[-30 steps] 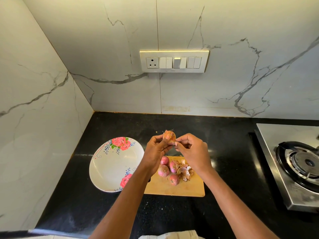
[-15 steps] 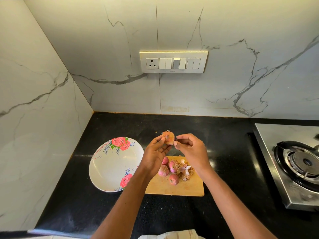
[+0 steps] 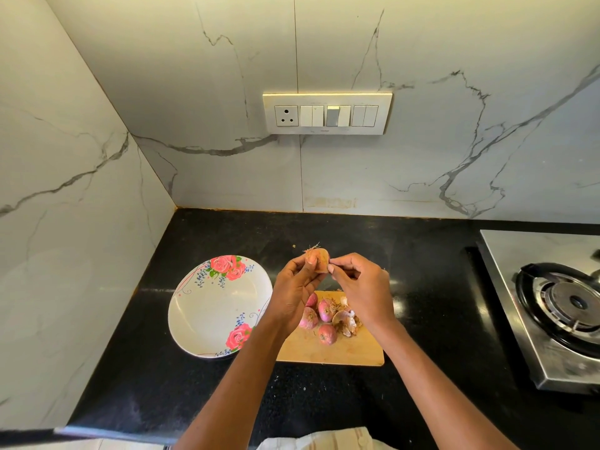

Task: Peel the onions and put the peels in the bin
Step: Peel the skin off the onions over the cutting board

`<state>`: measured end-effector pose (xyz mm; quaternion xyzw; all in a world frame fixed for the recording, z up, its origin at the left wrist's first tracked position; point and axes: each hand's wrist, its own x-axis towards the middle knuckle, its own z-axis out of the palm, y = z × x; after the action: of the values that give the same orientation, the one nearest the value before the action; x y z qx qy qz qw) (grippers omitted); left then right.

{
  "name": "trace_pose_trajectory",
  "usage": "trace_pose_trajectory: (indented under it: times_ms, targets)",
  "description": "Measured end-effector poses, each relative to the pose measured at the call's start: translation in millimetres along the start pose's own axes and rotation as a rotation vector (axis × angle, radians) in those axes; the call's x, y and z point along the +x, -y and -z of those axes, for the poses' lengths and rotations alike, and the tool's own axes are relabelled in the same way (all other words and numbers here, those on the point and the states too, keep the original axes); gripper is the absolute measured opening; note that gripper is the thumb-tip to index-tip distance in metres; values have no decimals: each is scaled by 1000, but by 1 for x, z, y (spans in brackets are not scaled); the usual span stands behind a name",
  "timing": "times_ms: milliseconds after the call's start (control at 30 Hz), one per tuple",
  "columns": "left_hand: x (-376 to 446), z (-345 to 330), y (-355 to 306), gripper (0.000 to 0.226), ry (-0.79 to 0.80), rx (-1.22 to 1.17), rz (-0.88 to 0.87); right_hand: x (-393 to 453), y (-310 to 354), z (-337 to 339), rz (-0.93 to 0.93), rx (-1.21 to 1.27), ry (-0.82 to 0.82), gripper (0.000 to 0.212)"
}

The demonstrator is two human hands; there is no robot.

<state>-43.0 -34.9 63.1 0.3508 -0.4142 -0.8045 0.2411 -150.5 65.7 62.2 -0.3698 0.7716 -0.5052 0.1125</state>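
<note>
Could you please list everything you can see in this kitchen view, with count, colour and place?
held onion: one, orange-brown, in both hands above the board
onions: four, pink-red, on the board
peels: a small pile, brown, on the board right of the onions
cutting board: one, light wood, on the counter
plate: one, white with pink roses, left of the board
counter: one, black
gas stove: one, steel, at right
switch panel: one, white, on the marble wall
left hand: holds the onion
right hand: pinches at its skin

No legible text anywhere.
</note>
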Motion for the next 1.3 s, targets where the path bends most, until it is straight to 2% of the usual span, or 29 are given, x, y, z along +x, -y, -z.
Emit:
trace_pose_trajectory:
  times_ms: [367, 767, 900, 1033, 1300]
  targets:
    - [0, 3, 9, 31, -21, 53, -13, -2, 0, 0, 24, -46, 4, 8]
    - [-3, 1, 9, 30, -9, 131, -48, -3, 6, -8, 5, -16, -84, 5]
    - [-1, 2, 7, 28, -28, 30, 2, 5, 4, -5, -37, 30, -10, 5]
    - [2, 5, 5, 34, -54, 33, 45, 10, 1, 0, -100, 123, 60, 15]
    - [3, 9, 6, 35, -33, 4, 46, 7, 1, 2, -105, 101, 165, 17]
